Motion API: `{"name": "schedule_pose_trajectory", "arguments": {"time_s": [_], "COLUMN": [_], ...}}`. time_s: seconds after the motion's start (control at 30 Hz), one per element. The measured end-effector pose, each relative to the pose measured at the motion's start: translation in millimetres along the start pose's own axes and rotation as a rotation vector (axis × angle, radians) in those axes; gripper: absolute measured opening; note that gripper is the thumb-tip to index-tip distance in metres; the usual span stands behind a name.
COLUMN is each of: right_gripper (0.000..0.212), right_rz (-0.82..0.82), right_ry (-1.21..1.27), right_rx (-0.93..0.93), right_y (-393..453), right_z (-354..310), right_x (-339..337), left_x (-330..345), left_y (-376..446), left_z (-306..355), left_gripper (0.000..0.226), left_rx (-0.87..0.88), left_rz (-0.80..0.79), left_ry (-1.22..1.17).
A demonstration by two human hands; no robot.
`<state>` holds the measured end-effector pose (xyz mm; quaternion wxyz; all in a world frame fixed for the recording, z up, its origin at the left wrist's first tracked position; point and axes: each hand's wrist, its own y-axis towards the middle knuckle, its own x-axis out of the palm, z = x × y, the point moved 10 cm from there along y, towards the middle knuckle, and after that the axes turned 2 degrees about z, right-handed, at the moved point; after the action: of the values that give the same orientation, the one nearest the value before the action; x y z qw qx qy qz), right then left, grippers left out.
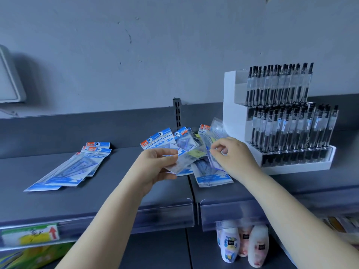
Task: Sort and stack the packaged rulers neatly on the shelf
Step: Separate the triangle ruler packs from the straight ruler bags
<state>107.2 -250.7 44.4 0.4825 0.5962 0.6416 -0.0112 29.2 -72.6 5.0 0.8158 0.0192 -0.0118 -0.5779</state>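
Centrally, left hand (pixel 155 166) grip clamped on fanned ruler packs (pixel 171 146), headers pointing up-left, right hand (pixel 231 154) pinching another pack (pixel 215 133)

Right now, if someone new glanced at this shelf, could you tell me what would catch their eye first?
Probably the two hands at centre: the left hand holds a fan of ruler packets, and the right hand pinches another packet over the loose pile. Next, the white pen display at the right, and the tidier stack of packets lying flat at the left.
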Motion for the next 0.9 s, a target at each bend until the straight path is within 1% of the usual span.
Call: {"name": "schedule_pose_trajectory", "arguments": {"time_s": [0.03, 0.13, 0.23, 0.3, 0.37, 0.47, 0.53, 0.6, 0.67, 0.77, 0.83, 0.9], "right_gripper": [0.013, 0.035, 0.047, 0.051, 0.045, 0.025, 0.018, 0.018, 0.017, 0.010, 0.005, 0.006], "right_rz": [0.014, 0.015, -0.108, -0.153, -0.168, -0.258, -0.263, -0.215, -0.150, -0.085, -0.075, -0.088], "right_ry": [0.047, 0.136, 0.220, 0.215, 0.280, 0.577, 0.739, 0.809, 0.811, 0.825, 0.810, 0.788], "right_rx": [0.006, 0.045, 0.154, 0.213, 0.285, 0.419, 0.462, 0.483, 0.500, 0.504, 0.491, 0.469], "right_y": [-2.8, -11.7, -23.7, -30.1, -35.1, -46.5, -50.3, -49.3, -45.6, -38.3, -33.1, -26.6], "right_z": [-4.8, -16.0, -23.4, -27.3, -28.0, -32.5, -39.3, -41.2, -37.1, -32.6, -35.4, -42.9], "right_x": [-1.3, 1.7, 22.5, 33.1, 38.9, 59.0, 67.2, 67.7, 62.6, 58.9, 61.1, 66.6], "left_x": [-1.8, -6.5, -8.5, -10.0, -9.7, -7.7, -9.4, -12.6, -22.9, -57.5, -80.5, -97.7], "left_y": [-5.4, -23.2, -41.7, -49.1, -51.7, -50.5, -48.4, -45.2, -38.3, -15.4, 10.2, 35.0], "left_z": [-0.4, -1.9, -4.0, -3.2, -1.4, -0.9, -2.0, -4.1, -2.9, 12.9, 13.7, 5.8], "left_gripper": [0.007, 0.008, 0.011, 0.012, 0.013, 0.015, 0.017, 0.020, 0.019, 0.017, 0.022, 0.032], "left_rx": [0.008, 0.036, 0.092, 0.145, 0.167, 0.165, 0.168, 0.177, 0.198, 0.248, 0.148, -0.001], "left_rz": [0.000, 0.012, 0.040, 0.059, 0.046, -0.013, -0.033, -0.048, -0.021, 0.152, 0.204, 0.197], "left_ry": [-0.034, -0.129, -0.183, -0.168, -0.130, -0.075, -0.038, 0.080, 0.229, 0.582, 0.867, 1.153]}}
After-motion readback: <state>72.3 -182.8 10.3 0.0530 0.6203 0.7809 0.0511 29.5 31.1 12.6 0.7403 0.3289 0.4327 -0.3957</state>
